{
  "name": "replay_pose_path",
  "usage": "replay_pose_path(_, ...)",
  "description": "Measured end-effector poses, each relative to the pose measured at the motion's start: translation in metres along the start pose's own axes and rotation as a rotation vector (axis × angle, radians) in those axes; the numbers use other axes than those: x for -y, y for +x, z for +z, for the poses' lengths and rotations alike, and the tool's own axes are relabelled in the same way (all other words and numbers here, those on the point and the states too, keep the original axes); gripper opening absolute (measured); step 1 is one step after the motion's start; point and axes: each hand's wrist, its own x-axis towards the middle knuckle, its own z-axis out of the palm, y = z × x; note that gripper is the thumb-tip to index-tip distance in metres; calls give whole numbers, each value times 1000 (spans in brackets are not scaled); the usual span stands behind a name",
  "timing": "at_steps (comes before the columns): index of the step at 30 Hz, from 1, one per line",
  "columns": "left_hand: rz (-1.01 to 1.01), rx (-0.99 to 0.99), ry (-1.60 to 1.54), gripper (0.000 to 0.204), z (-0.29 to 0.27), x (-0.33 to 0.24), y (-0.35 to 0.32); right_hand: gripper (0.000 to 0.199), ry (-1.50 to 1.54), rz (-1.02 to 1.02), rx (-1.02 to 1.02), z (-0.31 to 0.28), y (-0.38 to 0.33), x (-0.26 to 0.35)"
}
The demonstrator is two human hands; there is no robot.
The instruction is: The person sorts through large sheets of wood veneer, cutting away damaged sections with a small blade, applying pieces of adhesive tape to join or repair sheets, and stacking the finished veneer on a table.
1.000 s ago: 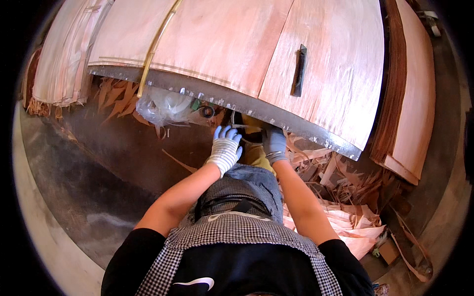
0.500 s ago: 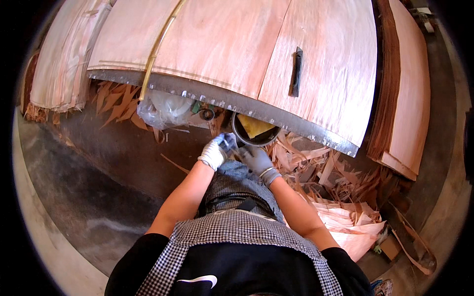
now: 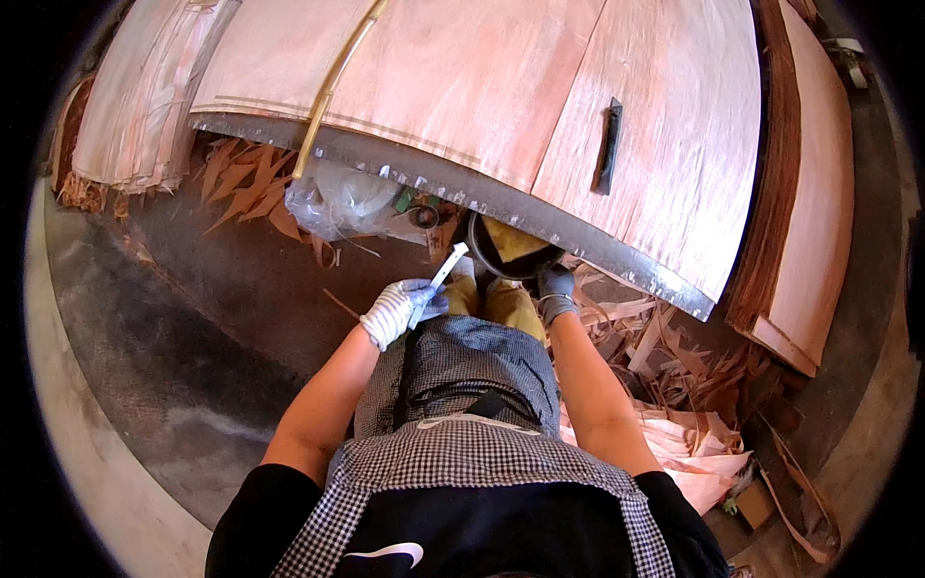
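My left hand (image 3: 395, 310), in a white glove with grey-coated fingers, is closed round a slim, flat white strip (image 3: 445, 270). The strip slants up and away to the right over my legs, and I cannot make out its exact kind. At the right side of a dark round bowl (image 3: 476, 252) is my gloved right hand (image 3: 556, 291). Its fingers lie in shadow at the bowl's rim, and their grip cannot be made out. A yellow sponge-like piece (image 3: 513, 241) lies in the bowl, which is partly under the table edge.
Pale veneer sheets (image 3: 434, 77) cover the metal-edged table (image 3: 385, 162). On them lie a bamboo strip (image 3: 332, 82) and a black bar (image 3: 608, 146). Below are a clear plastic bag (image 3: 332, 204) and veneer scraps (image 3: 665, 352). Veneer stacks (image 3: 805, 193) stand at both sides.
My hands have moved apart from the middle. The left has drawn back to the left, with the white strip now in plain sight; the right has gone to the bowl's right side.
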Motion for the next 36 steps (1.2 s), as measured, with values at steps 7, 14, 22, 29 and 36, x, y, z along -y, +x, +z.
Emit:
replay_pose_path(7,19,25,223,19,33,-20,-21,24,-497,-682,252,4,54,-99)
replay_pose_path(14,155,85,764,20,60,-11,-17,30,121,-20,767,10,-110,120)
replay_pose_path(22,167,153,1075,20,60,-30,-11,15,403,45,377,6,-76,105)
replay_pose_path(29,168,-36,1212,23,49,-41,11,25,-26,-96,414,-5,-23,89)
replay_pose_path(36,842,-262,2441,52,103,1,87,43,-1004,-320,-118,23,-9,106)
